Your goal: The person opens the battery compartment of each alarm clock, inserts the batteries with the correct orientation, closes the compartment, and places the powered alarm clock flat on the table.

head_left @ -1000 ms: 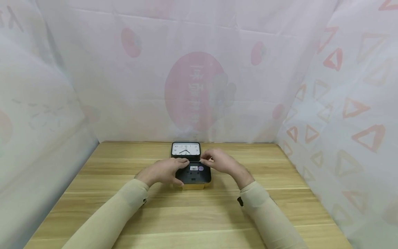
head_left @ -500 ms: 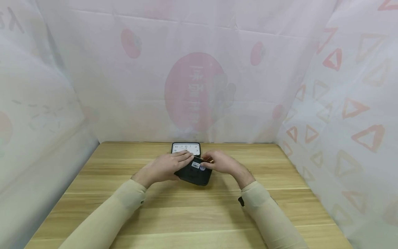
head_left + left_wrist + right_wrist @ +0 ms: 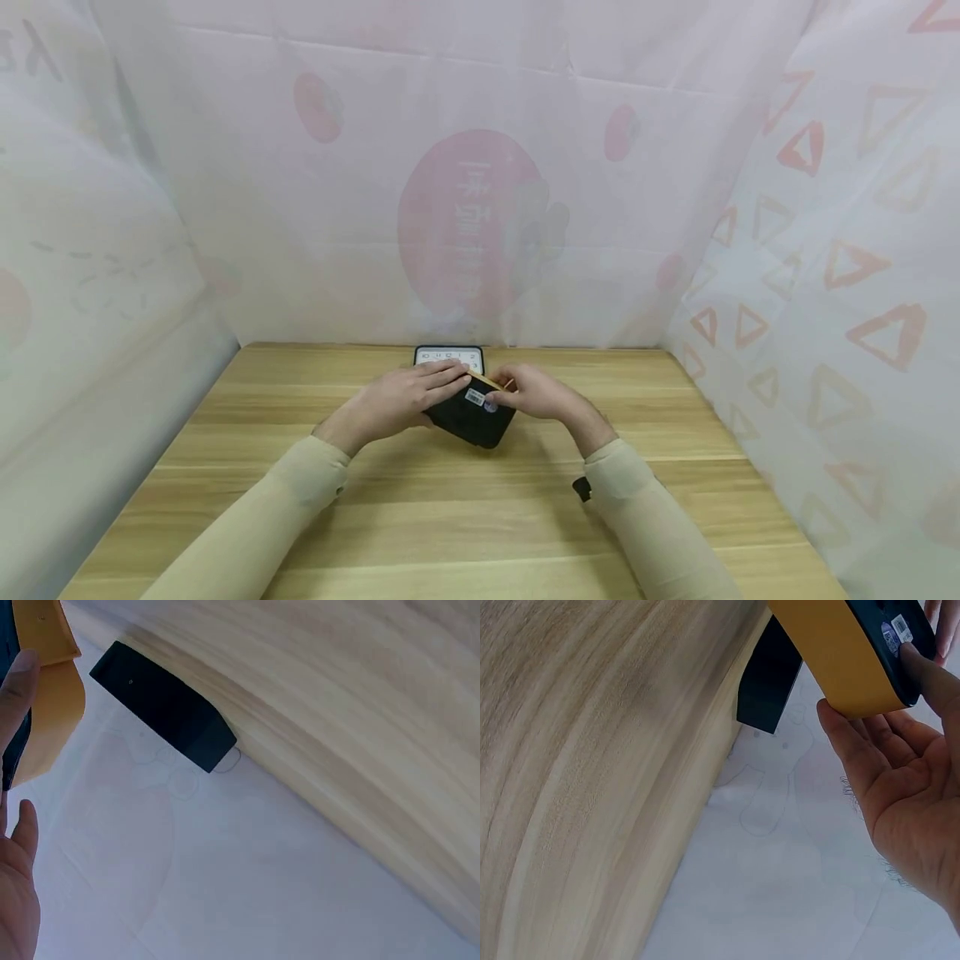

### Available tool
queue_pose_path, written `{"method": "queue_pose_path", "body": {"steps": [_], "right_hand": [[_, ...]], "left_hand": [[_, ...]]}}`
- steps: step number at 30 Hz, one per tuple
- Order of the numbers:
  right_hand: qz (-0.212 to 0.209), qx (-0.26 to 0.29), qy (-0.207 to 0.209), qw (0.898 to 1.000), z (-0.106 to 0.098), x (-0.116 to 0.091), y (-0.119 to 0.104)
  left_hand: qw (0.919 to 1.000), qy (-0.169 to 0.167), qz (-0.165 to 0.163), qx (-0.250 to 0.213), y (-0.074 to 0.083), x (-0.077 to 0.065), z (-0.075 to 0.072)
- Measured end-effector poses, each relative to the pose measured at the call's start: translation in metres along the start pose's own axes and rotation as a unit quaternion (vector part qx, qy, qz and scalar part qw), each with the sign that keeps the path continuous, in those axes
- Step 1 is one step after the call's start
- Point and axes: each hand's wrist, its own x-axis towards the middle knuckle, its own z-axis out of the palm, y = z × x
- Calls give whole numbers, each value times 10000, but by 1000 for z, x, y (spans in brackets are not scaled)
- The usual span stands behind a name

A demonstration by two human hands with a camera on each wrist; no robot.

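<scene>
Both hands hold a yellow clock (image 3: 463,417) with a black back, tilted above the wooden table. Its back, with a barcode label and a round purple sticker, faces the head camera, so the dial is hidden. The left hand (image 3: 393,402) grips its left side, fingers over the upper edge. At the upper right corner, the right hand (image 3: 542,393) pinches it: in the right wrist view the thumb presses the black back and the fingers lie against the yellow side (image 3: 840,652). Just behind stands a black clock (image 3: 448,353) with a white dial, its lower part covered.
The wooden table (image 3: 465,533) runs back to a pale printed cloth wall (image 3: 345,250). A similar cloth (image 3: 810,275) with triangles hangs at the right, and another at the left. The black clock stands near the table's back edge.
The yellow clock has come up off the table and turned clockwise, its upper edge now showing yellow. The left hand's fingers have moved up over its edge, covering part of the black clock.
</scene>
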Motion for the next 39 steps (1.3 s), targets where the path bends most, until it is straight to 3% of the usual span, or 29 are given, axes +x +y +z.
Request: {"method": "queue_pose_path", "body": {"steps": [3,6,9,12,13,15,20,21,23,26,31,35,39], "right_hand": [[134,148,117,9997,-1,-2,2],[279,320,279,9987,-1,-3,5],[348,495,477,9970,-1,-4,9],[327,774,672,9942,-2,-4,11],[303,875,721,9931,-3,-5,12],[266,1073,816,9905,-3,-6,13],[380,1692,1092,9788,-3,-7,12],[402,1863,1160,9748,-3,-6,11],[446,2174,1303,9663,-3,-6,9],[477,2555,1493,9540,-4,-3,5],[505,2918,1586,9419,-3,-1,-2],[486,3070,1492,9387,1,-2,-3],[494,3127,1374,9386,3,-2,-3]], "left_hand": [[9970,229,-439,-598,-1,-2,2],[9855,402,-1031,-1285,-1,-3,2],[9663,484,-1665,-1902,0,-3,1],[9393,515,-2262,-2528,0,0,-1],[9274,527,-2438,-2787,1,1,-1],[8947,529,-2819,-3424,1,4,-1],[7784,746,-3680,-5031,4,12,-1],[7598,798,-3778,-5230,5,13,0],[7368,841,-3860,-5487,7,15,1],[7250,832,-3833,-5661,9,18,3],[7242,827,-3911,-5620,14,22,3],[7263,918,-4017,-5502,16,23,2],[7366,1013,-4036,-5332,19,23,0]]}}
